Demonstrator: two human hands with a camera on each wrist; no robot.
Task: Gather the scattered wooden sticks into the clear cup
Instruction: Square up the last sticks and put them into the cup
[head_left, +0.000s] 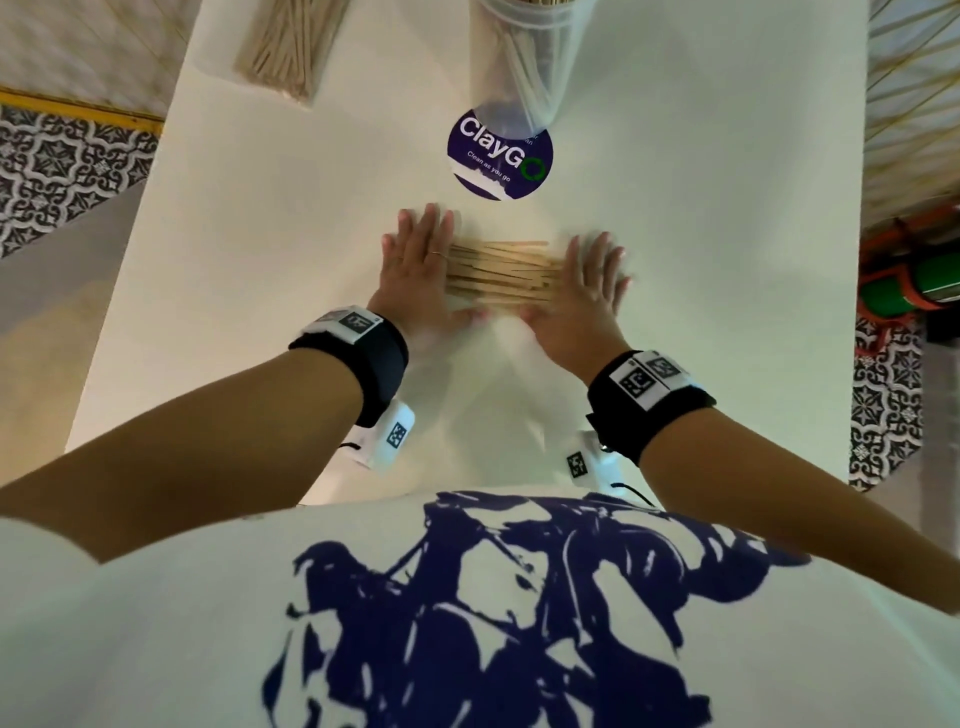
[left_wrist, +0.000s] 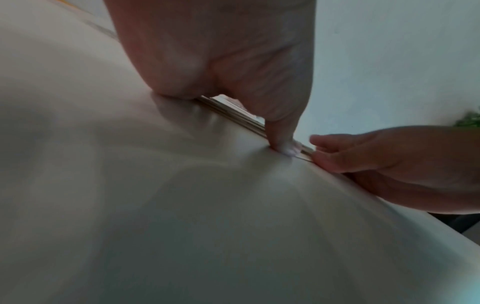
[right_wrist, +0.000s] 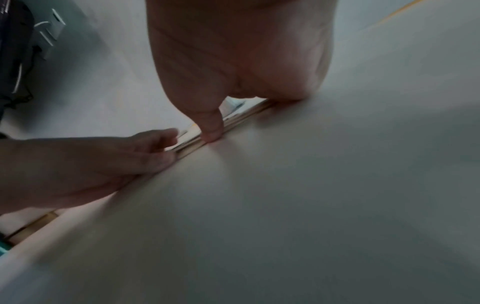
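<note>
Flat pale wooden sticks (head_left: 497, 272) lie side by side on the white tabletop (head_left: 260, 260), between left hand (head_left: 415, 265) and right hand (head_left: 582, 291). Beyond the hands: round purple sticker (head_left: 488, 166), then clear plastic cup (head_left: 535, 57); packaged stick bundle (head_left: 285, 47) far left.

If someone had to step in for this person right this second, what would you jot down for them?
Left hand: flat, fingers straight, pressing the left ends of the wooden sticks.
Right hand: flat, pressing the right ends.
Sticks: squared into one pile on the white table between the palms, just in front of the purple sticker.
Clear cup: beyond the sticker, already holding some sticks.
A separate stick bundle lies far left.
Done: pile gathered.
Left: lift it and put it into the cup.
</note>
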